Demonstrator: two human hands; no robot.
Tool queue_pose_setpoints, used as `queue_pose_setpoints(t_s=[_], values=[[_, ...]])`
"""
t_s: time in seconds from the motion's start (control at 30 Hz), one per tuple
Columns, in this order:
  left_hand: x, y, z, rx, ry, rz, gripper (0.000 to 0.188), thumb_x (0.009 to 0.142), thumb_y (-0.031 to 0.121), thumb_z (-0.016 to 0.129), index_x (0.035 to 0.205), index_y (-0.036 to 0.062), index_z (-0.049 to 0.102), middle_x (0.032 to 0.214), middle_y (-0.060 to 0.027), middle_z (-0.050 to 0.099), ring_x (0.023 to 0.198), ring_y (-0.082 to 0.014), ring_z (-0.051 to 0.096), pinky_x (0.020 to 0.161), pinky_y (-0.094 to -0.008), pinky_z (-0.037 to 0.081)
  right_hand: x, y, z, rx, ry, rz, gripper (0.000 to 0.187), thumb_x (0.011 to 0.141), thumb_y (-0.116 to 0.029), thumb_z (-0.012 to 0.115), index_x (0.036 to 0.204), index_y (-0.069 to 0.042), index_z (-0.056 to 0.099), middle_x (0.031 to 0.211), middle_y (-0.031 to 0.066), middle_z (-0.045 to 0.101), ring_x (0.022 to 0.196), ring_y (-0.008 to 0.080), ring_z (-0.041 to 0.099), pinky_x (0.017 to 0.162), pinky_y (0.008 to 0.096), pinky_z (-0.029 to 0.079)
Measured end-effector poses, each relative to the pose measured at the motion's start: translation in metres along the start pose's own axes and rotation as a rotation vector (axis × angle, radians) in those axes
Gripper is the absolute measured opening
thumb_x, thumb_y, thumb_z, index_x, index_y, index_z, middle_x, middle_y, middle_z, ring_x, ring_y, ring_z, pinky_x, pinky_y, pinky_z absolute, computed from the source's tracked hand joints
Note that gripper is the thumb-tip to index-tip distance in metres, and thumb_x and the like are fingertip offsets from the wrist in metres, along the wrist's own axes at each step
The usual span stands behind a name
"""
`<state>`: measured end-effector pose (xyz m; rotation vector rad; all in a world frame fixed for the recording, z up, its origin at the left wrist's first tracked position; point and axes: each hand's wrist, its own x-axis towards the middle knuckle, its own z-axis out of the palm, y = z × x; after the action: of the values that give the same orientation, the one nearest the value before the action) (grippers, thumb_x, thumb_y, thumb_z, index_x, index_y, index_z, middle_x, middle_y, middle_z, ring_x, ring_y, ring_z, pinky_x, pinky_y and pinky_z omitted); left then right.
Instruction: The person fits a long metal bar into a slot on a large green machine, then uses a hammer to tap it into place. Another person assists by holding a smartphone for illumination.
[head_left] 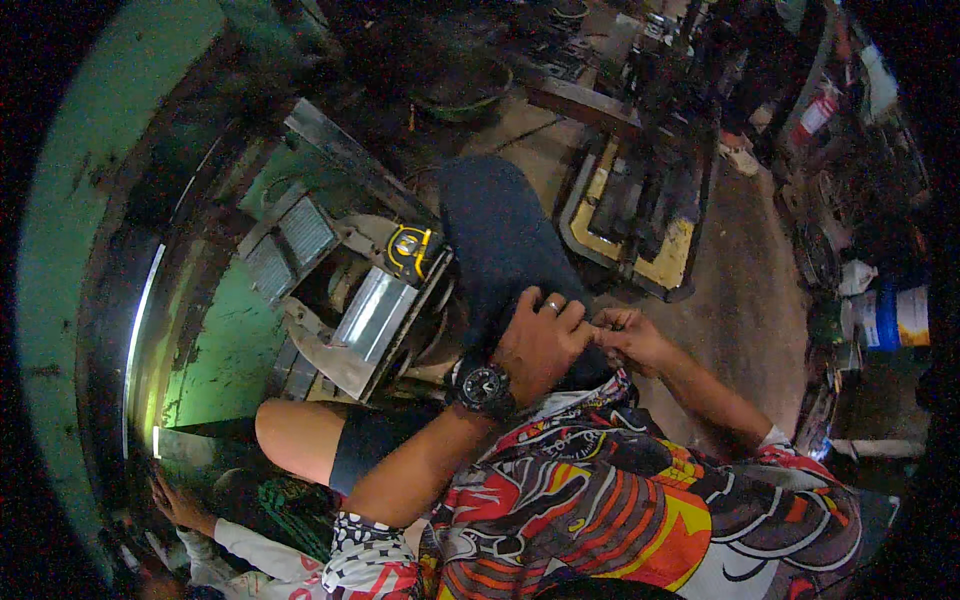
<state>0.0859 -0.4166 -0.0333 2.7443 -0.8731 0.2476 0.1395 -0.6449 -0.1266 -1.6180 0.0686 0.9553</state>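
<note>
Both hands meet above my lap, over the dark shorts [510, 220]. My left hand [545, 335], with a ring and a black wristwatch [484, 388], has its fingers curled in. Its fingertips touch or nearly touch my right hand [635, 340]. On that right hand the thumb and fingers are pinched together. Whatever lies between the fingers of either hand is hidden or too small to name. Left of my thigh, a yellow and black tape measure [408, 250] rests on a metal fixture beside a shiny metal block [374, 314].
A ribbed metal plate [303, 235] and a long metal bar [345, 155] are at the left. A dark machine base [640, 215] stands on the floor ahead. Another person's hand [180, 505] reaches in at lower left. A blue, white and yellow container [897, 318] stands at right.
</note>
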Motion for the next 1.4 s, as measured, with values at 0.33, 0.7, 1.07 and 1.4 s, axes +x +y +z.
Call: queue_pose_setpoints(t_s=[0.33,0.7,1.07,1.4], values=[[0.017,0.037,0.003,-0.155,0.310,0.136,0.024,0.084,0.019,0.059,0.105,0.0118,0.068,0.110,-0.0058,0.062,0.111,-0.0266,0.056,0.102,-0.0489,0.040,-0.036,-0.018,0.021,-0.244,-0.149,-0.257,0.020,0.091,-0.021,0.074,0.098,-0.004,0.067,0.076,0.0006,0.063,0.065,0.0101,0.060,0.058,0.0270,0.047],[-0.031,0.018,-0.007,-0.176,0.203,0.179,0.026,0.081,0.021,0.062,0.104,0.0122,0.068,0.110,-0.0055,0.066,0.111,-0.0259,0.058,0.101,-0.0470,0.041,0.001,-0.034,0.109,-0.321,-0.357,-0.340,0.020,0.092,-0.022,0.074,0.098,-0.004,0.067,0.076,0.0010,0.064,0.066,0.0103,0.060,0.058,0.0272,0.048],[-0.117,-0.014,0.063,-0.820,0.280,-1.032,0.045,0.096,0.042,0.064,0.092,-0.0024,0.064,0.085,-0.0195,0.062,0.083,-0.0316,0.063,0.075,-0.0447,0.046,0.020,-0.056,0.122,-0.390,-0.434,-0.312,0.021,0.092,-0.022,0.074,0.099,-0.003,0.067,0.077,0.0013,0.064,0.067,0.0104,0.060,0.059,0.0274,0.048],[-0.118,-0.016,0.068,-0.570,0.231,-1.175,0.048,0.096,0.038,0.063,0.116,-0.0049,0.067,0.109,-0.0284,0.068,0.102,-0.0447,0.065,0.089,-0.0479,0.052,0.016,-0.055,0.113,-0.406,-0.408,-0.239,0.021,0.092,-0.022,0.074,0.099,-0.003,0.067,0.078,0.0017,0.065,0.067,0.0105,0.061,0.059,0.0276,0.048]])
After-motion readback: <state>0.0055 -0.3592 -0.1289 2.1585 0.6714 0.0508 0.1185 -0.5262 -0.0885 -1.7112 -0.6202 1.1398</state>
